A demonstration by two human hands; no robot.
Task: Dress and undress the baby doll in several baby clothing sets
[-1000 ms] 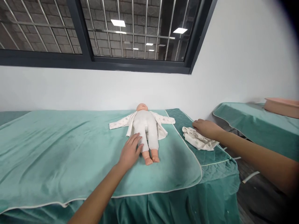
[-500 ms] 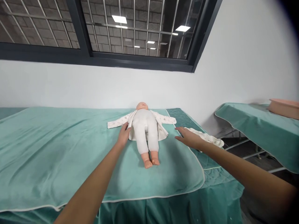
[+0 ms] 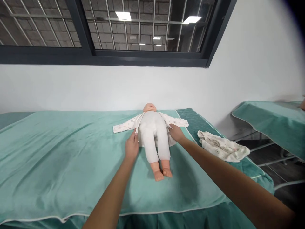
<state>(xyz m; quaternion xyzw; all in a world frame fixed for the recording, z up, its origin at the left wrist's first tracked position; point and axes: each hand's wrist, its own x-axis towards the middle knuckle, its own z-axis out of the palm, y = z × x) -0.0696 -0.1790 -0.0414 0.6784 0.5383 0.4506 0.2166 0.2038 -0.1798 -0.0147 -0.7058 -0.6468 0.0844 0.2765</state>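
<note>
1. a doll (image 3: 153,122) in a white suit lies on its back at the centre of the frame, its head near the wall (image 3: 119,86).
2. i see the mint blanket (image 3: 71,152) under it spread wide toward the left; its pale-trimmed near edge runs along the bottom, and its right edge slants close past the doll.
3. a patterned jacket (image 3: 139,120) lies open beneath the doll, the sleeve on the right crossing that edge.
4. the left hand (image 3: 132,145) pinches one jacket front; the right hand (image 3: 176,133) grips the other.
5. right of centre, a crumpled garment (image 3: 221,146) sits beside the right forearm.
6. far right, metal rails (image 3: 278,161) show below a second green drape (image 3: 274,122).
</note>
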